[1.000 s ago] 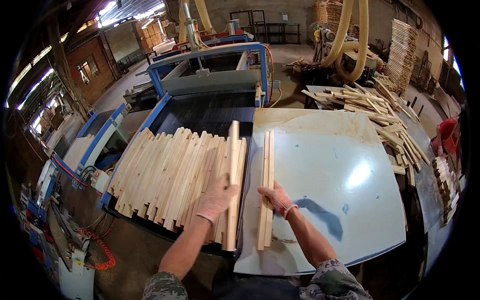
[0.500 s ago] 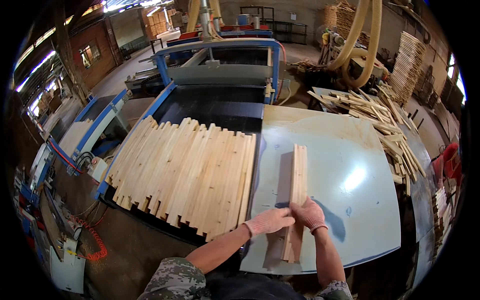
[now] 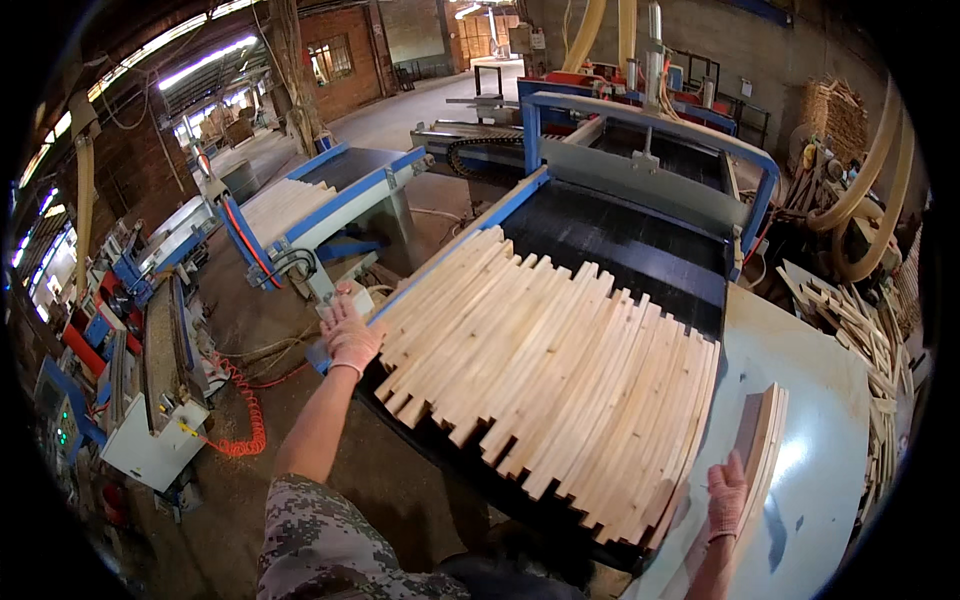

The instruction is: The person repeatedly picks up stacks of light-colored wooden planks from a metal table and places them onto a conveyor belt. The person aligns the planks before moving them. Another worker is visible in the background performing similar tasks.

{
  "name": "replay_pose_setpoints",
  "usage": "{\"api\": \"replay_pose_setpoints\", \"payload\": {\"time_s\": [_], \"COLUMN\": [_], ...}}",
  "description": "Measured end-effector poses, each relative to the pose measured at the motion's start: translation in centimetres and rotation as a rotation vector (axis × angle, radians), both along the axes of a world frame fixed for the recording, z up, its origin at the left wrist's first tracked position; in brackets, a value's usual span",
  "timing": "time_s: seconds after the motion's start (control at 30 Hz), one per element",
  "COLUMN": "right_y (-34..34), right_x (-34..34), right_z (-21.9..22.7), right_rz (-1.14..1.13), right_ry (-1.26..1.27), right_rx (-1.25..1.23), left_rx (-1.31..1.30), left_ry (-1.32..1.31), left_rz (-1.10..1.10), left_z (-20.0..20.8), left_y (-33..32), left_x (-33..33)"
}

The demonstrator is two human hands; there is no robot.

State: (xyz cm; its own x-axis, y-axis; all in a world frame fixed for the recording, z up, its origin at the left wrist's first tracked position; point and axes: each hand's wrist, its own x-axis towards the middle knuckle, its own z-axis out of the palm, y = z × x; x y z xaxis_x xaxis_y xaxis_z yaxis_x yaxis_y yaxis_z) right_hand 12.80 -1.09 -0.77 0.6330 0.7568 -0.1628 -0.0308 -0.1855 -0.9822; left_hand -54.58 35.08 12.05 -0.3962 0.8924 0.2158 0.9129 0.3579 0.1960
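Many pale wooden strips [image 3: 545, 365] lie side by side on the black conveyor belt [image 3: 620, 235], their near ends uneven. My left hand [image 3: 350, 330], in a pinkish knit glove, reaches out at the belt's left edge, beside the outermost strips. Its fingers are stretched and it holds nothing. On the right, my gloved right hand [image 3: 727, 495] is open, fingers pointing up, just left of a small stack of wooden strips [image 3: 768, 440]. That stack lies lengthwise on the grey metal tabletop [image 3: 815, 370]. Whether the right hand touches it is hard to tell.
A blue machine frame [image 3: 650, 110] spans the belt's far end. Left stands a second conveyor [image 3: 350, 185] with strips on it. An orange coiled hose [image 3: 245, 410] hangs near a white machine box [image 3: 155, 445]. Loose wood [image 3: 850, 335] is piled at right, below thick hoses [image 3: 870, 215].
My view has turned left. Both hands have let go of the strip stack on the tabletop; my left hand has swung across to the belt's left side, my right stays beside the stack.
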Motion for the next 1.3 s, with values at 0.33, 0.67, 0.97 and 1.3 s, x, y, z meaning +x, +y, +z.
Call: {"api": "replay_pose_setpoints", "payload": {"time_s": [0.33, 0.67, 0.97, 1.3], "right_y": [5.1, 6.3, -0.4, -23.7], "right_x": [-6.7, -4.3, -11.9, -22.1], "right_z": [1.4, 0.2, 0.5, -1.3], "right_rz": [-0.024, 0.036, -0.224, 0.047], "right_ry": [-0.213, -0.058, 0.359, 0.924], "right_rx": [-0.248, 0.044, 0.171, 0.182], "left_rx": [-0.175, 0.207, -1.385, -1.336], "left_ry": [0.095, -0.452, -1.87, -0.466], "left_rz": [-0.027, -0.423, -1.374, -2.311], "left_z": [0.9, 3.0, -7.5, -25.4], "left_y": [4.5, -0.5, -21.1, -34.8], "left_x": [-8.3, -1.3, 15.8, 28.7]}}
